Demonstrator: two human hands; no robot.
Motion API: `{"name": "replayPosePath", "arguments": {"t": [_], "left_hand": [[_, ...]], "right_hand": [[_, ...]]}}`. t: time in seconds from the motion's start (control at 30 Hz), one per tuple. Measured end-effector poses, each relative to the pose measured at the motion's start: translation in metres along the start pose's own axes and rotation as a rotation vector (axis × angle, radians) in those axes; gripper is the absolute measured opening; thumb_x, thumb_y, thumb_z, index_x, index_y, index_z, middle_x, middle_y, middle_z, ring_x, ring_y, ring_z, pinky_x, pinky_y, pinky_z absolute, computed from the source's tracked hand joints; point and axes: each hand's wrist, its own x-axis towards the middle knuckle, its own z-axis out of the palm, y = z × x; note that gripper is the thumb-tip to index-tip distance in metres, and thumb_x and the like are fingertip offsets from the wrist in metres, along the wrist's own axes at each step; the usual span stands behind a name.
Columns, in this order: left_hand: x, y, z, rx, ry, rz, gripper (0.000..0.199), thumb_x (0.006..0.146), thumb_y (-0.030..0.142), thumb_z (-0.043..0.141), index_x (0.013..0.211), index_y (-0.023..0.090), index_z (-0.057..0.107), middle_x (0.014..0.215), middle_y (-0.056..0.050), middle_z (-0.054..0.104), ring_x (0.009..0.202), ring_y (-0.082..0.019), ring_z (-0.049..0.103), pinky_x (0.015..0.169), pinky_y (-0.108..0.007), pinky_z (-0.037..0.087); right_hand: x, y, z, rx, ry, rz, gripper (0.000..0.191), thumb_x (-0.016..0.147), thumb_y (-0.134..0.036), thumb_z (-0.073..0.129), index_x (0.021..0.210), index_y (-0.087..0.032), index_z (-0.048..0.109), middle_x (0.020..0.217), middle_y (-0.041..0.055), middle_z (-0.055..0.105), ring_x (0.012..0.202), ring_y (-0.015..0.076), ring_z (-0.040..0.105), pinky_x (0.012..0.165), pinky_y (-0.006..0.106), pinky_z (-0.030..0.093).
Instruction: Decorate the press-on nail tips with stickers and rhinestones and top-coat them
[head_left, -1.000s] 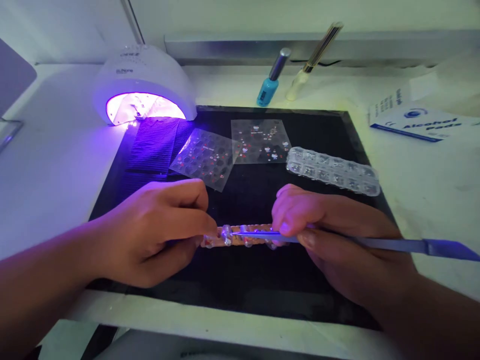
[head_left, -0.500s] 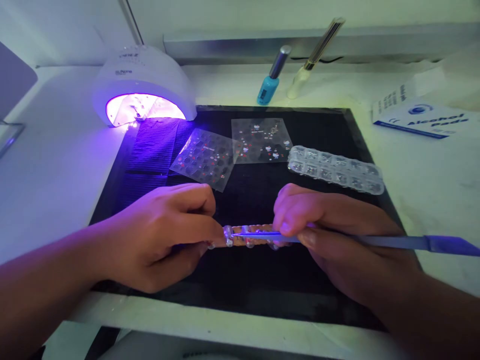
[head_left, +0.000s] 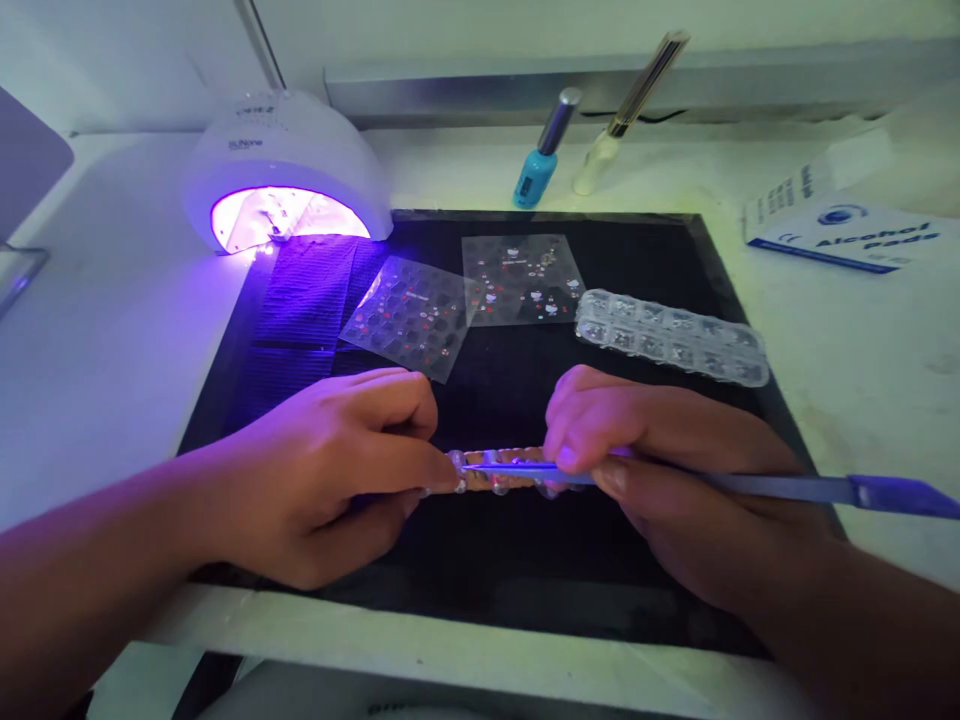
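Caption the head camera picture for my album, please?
Left hand on a decorated strip, right hand holding a thin tool.

The white lamp at the back left reads "SUNone" on its front, above the lit opening; a word higher on its shell is too blurred to make out. On the white box at the right, "Alcohol Pads" stands in dark blue letters below a round blue sign, while the lines on its side panel are too small to tell. Marks on the blue bottle, the two clear sheets and a grey surface at the bottom edge cannot be read.
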Motion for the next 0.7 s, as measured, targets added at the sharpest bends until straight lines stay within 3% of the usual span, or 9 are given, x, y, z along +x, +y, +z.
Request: {"name": "replayPosePath", "arguments": {"t": [0.7], "left_hand": [[-0.0001, 0.0002, 0.0031, -0.013, 0.014, -0.024, 0.038, 0.081, 0.000, 0.052, 0.110, 0.019, 0.067, 0.089, -0.002, 0.051, 0.072, -0.013, 0.048, 0.064, -0.027, 0.040]], "right_hand": [[-0.0004, -0.0001, 0.0008, -0.009, 0.020, 0.007, 0.023, 0.082, -0.005, 0.052, 0.083, -0.022, 0.068, 0.072, 0.0006, 0.062, 0.067, 0.0158, 0.056, 0.059, 0.033, 0.043]]}}
